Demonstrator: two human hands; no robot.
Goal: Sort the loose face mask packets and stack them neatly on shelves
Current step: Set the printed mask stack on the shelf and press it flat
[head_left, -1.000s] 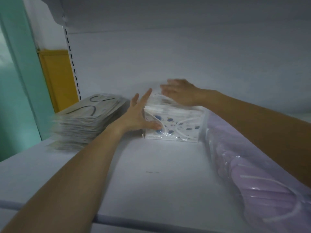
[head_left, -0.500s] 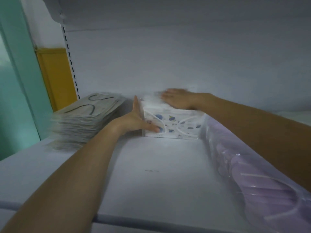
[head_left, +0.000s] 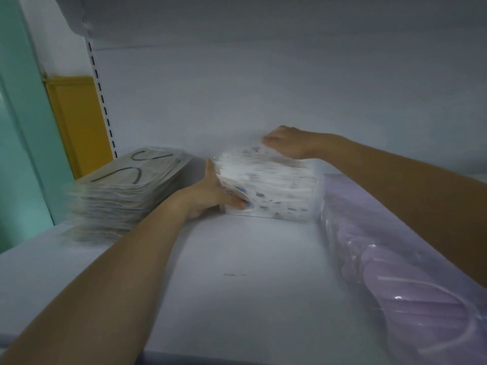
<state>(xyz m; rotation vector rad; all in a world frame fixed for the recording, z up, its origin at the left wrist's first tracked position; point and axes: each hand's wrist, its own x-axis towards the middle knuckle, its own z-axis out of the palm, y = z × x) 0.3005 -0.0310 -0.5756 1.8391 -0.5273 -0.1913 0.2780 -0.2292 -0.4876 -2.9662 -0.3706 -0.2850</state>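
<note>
A stack of white face mask packets with blue prints (head_left: 276, 188) stands at the back of the white shelf (head_left: 237, 272). My left hand (head_left: 210, 193) presses flat against the stack's left side, thumb on its front lower corner. My right hand (head_left: 287, 143) lies palm down on the stack's top rear, fingers slightly bent. The frame is blurred, so packet edges are unclear.
A tall stack of beige mask packets with dark ear loops (head_left: 123, 191) sits to the left. A pile of lilac mask packets (head_left: 395, 272) runs along the right under my right forearm. The shelf's back wall (head_left: 263, 88) is close behind; a yellow panel (head_left: 79, 122) shows at left.
My right hand has slid back and to the right over the top of the printed stack. My left hand stays against the stack's left side. The camera has shifted slightly.
</note>
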